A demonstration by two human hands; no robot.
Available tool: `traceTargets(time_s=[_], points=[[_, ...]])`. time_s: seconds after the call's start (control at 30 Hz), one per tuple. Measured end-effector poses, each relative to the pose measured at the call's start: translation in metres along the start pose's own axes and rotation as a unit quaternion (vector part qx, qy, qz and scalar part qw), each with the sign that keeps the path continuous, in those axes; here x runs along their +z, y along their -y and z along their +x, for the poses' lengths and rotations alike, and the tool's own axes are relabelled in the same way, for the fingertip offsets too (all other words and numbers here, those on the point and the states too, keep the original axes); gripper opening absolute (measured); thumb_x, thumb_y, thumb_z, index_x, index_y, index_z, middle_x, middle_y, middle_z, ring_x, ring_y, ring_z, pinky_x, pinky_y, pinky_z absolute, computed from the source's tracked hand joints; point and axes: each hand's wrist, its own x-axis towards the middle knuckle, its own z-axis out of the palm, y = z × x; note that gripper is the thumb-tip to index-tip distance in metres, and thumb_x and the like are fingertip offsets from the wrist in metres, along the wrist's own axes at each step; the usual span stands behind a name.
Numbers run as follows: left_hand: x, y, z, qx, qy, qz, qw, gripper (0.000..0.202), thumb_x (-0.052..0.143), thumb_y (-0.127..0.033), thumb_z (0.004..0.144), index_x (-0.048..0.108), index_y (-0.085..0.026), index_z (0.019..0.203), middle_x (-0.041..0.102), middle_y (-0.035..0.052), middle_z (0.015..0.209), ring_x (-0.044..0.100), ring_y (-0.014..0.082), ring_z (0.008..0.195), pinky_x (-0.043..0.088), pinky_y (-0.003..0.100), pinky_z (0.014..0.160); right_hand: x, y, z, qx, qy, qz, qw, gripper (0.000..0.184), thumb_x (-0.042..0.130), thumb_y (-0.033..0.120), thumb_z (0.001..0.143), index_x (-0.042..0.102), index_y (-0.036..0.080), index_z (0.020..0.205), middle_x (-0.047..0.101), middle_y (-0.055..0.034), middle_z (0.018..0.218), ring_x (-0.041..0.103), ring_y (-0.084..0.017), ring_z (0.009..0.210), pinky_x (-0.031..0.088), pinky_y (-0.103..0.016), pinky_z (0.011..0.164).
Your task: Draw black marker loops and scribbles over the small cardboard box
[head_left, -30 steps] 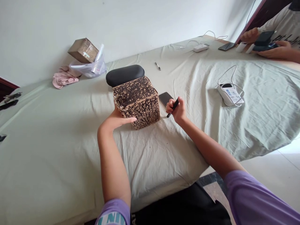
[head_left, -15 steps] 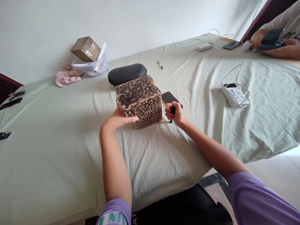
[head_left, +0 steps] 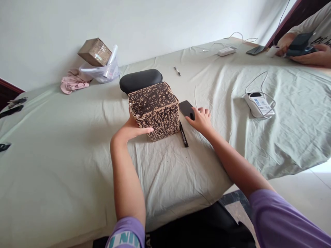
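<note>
A cardboard box (head_left: pixel 160 117) covered in black looping scribbles stands on the cloth in front of me. My left hand (head_left: pixel 133 129) grips its left side, thumb along the front face, the other fingers mostly hidden behind. Just right of the box lies a black marker pen (head_left: pixel 183 135), angled toward me and close to the box's lower edge. My right hand (head_left: pixel 201 120) is open, fingers spread, over the near end of a dark phone (head_left: pixel 186 108). A small dark patch shows by its fingertips; what it is I cannot make out.
Behind the box is a black oval case (head_left: pixel 141 79). Farther back are a pen (head_left: pixel 177 71), a plastic basket (head_left: pixel 99 75) carrying a brown box (head_left: pixel 95 51), and pink cloth (head_left: pixel 74 81). At right are a corded white power strip (head_left: pixel 260 105) and another person's hands (head_left: pixel 309 57).
My right hand has opened and let go of the black marker pen, which now lies beside the box. That hand has shifted slightly right. My left hand keeps its grip.
</note>
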Motion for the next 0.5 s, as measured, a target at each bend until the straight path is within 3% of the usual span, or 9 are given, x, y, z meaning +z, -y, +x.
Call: traceTargets(time_s=[0.1,0.2,0.27,0.37,0.43,0.5], points=[[0.000,0.002,0.000,0.007,0.001,-0.007,1.000,0.124,0.103,-0.051,0.070,0.039,-0.019,0.172,0.059,0.0189,0.172,0.046,0.0416,0.168,0.032,0.055,0.144,0.003,0.002,0.000,0.037,0.034,-0.078,0.996,0.096,0.081,0.049,0.095,0.046,0.005,0.172,0.055,-0.0368,0.154,0.050,-0.055,0.144,0.039,-0.066,0.118],[-0.001,0.003,0.000,0.009,0.002,-0.001,1.000,0.121,0.102,-0.053,0.072,0.041,-0.018,0.170,0.060,0.0175,0.170,0.046,0.0418,0.168,0.034,0.054,0.143,0.003,0.001,0.003,0.058,0.051,-0.048,0.996,0.109,0.089,0.050,0.085,0.042,0.001,0.170,0.059,-0.0371,0.149,0.056,-0.053,0.142,0.044,-0.064,0.118],[-0.001,0.002,0.000,0.007,0.002,0.003,1.000,0.121,0.102,-0.055,0.070,0.043,-0.019,0.170,0.063,0.0171,0.167,0.047,0.0424,0.168,0.035,0.054,0.143,0.002,-0.002,0.007,0.078,0.042,0.036,0.995,0.097,0.089,0.048,0.080,0.053,0.000,0.156,0.067,-0.0332,0.137,0.063,-0.049,0.132,0.049,-0.061,0.114],[-0.001,0.001,0.001,0.000,0.002,0.007,1.000,0.123,0.102,-0.058,0.067,0.045,-0.020,0.169,0.065,0.0189,0.164,0.051,0.0444,0.164,0.035,0.056,0.143,0.002,-0.005,0.011,0.087,0.040,0.202,0.975,0.046,0.075,0.044,0.082,0.067,0.014,0.116,0.074,-0.0200,0.109,0.071,-0.039,0.110,0.058,-0.056,0.103],[-0.001,0.002,0.001,-0.001,0.004,0.008,1.000,0.128,0.102,-0.061,0.065,0.042,-0.020,0.171,0.064,0.0214,0.165,0.054,0.0452,0.162,0.036,0.058,0.142,0.000,-0.002,0.010,0.086,0.046,0.331,0.938,0.034,0.069,0.050,0.084,0.062,0.022,0.102,0.073,-0.0132,0.101,0.072,-0.033,0.101,0.061,-0.052,0.097],[-0.001,0.003,0.002,0.013,0.005,0.011,1.000,0.132,0.102,-0.062,0.066,0.037,-0.019,0.173,0.061,0.0242,0.167,0.054,0.0453,0.163,0.037,0.059,0.141,-0.008,0.006,0.006,0.082,0.038,0.481,0.872,0.040,0.069,0.055,0.083,0.057,0.026,0.108,0.073,-0.0086,0.107,0.074,-0.030,0.100,0.064,-0.049,0.090]])
